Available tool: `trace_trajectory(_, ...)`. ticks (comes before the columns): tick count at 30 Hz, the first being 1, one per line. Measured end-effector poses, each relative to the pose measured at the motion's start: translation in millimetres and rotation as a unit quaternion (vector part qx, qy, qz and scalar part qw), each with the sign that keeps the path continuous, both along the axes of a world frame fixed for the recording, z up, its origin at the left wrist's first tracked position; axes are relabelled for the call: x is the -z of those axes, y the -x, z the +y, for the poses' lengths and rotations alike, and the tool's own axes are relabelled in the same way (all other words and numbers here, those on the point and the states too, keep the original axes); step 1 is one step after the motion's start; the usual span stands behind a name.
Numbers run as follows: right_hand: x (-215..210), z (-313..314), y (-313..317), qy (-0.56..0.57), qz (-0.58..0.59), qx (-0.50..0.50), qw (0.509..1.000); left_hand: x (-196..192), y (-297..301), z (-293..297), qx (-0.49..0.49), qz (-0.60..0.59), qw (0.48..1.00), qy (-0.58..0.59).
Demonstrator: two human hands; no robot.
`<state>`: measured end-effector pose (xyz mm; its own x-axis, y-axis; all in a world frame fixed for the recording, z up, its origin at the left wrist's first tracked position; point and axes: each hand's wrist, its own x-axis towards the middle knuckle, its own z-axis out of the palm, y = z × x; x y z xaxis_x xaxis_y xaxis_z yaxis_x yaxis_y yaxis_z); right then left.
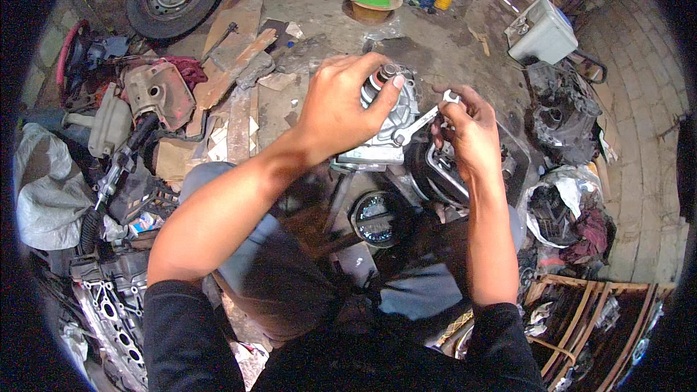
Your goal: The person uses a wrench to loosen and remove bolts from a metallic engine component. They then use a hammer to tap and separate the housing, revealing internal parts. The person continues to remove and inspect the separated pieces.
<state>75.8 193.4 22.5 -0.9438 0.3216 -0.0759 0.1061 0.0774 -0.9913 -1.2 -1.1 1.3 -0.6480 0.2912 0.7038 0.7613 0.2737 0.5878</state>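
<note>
Diagonally, the smooth metal wrench (420,127) runs near left to far right, pinched by the right hand (470,127); the left hand (340,98) grips the cast-metal housing (377,153).

Beyond the metal housing (394,117), a passage runs over the bare floor (454,40) as far as the two-toned basin (373,13), with the pale plastic container (543,36) bounding it to the housing's far right. To the housing's left, wooden boards (254,51) lie in the way; its left flank and top are covered by the left hand (345,101). On its right, the wrench (421,126) and right hand (470,131) block a close approach, and a round black part (375,219) crowds its near side.
</note>
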Motion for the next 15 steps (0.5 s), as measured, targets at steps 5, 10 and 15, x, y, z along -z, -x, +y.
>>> trace_trajectory(5, 0.7, -7.8, 16.7, -0.058, 0.002, -0.039, 0.998, -0.3, -0.5, -0.6, 0.005, 0.013, 1.000, -0.001)
trace_trajectory(10, 0.2, -21.7, 26.5, -0.127, 0.057, -0.059, 0.989, -1.2, -1.0, -1.3, 0.009, 0.008, 1.000, -0.006)
trace_trajectory(15, -6.3, -11.6, 28.1, -0.034, 0.016, -0.056, 0.998, -3.0, 3.9, 0.2, 0.006, -0.019, 1.000, -0.005)
